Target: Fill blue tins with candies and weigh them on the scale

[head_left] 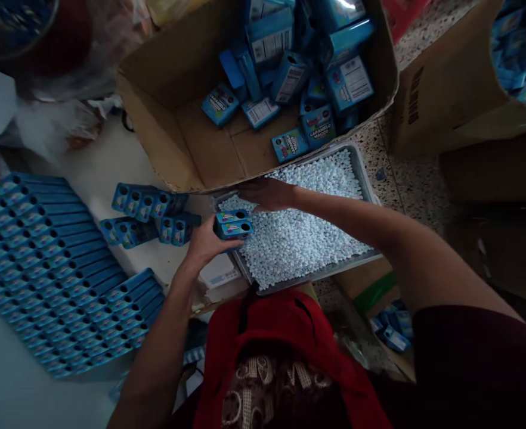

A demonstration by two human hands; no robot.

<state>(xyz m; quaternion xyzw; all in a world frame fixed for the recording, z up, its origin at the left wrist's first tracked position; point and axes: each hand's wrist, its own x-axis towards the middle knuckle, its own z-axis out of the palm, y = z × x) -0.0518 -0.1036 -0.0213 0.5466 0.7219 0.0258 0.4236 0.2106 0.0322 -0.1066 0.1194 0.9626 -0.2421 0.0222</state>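
- Our left hand (207, 241), at the centre, has its thumb and fingers closed around 2 blue candy boxes (235, 228), side by side with round holes showing, at the tray's left edge.
- Our right hand (267, 193) reaches into the tray's upper left, fingers low on the candies; we cannot tell how far open they are or whether they grip any.
- The grey tray (365, 179) holds a wide layer of small pale candies (299, 244).
- Top centre, we see a cardboard carton (155, 131) with loose "Caramelo Macizo" boxes (319, 125).
- At left, stacked blue boxes (57, 256) and a smaller group (144, 205) stand on a white table (88, 161).
- Lower right, an open carton (361, 280) holds blue packs (392, 328).
- Speckled floor (381, 167) shows right of the tray.
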